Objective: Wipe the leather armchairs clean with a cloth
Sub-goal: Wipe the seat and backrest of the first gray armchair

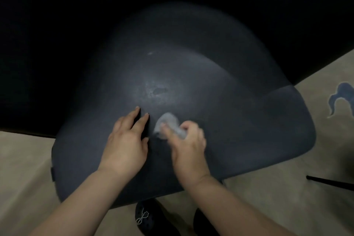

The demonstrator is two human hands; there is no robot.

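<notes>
armchair [191, 82]: dark leather, fills the middle of my view, seat facing me, curved back rising behind it into black shadow. Stands on the floor.
seat surface: dull sheen in the middle, a darker smudge [160, 91] on it, a small pale fleck [150, 53] higher up toward the back.
cloth [167, 123]: pale, whitish, bunched, blurred. Lies on the seat near its front half, just right of my left hand.
right hand [188, 140]: fingers curled round the cloth, clamped on it, pressing it onto the leather. Part of the cloth sticks out past the fingers [168, 130] to the upper left. Hand is blurry.
left hand [127, 140]: flat on the seat, palm down, fingers straight and a little apart, holding nothing. Fingertips point toward the chair back. Close beside the cloth; I cannot tell if they touch.
forearms: both bare, coming in from the bottom edge.
floor [24, 168]: beige carpet on both sides of the chair and below it.
carpet motif [341, 99]: blue curly shape at right edge, well apart from the chair.
shoe [145, 216]: dark, with a beaded bow, on the carpet under the seat's front edge.
black rod [329, 182]: thin, lower right on the carpet, cut by the frame. Cannot tell what it is.
background: black, nothing readable.
</notes>
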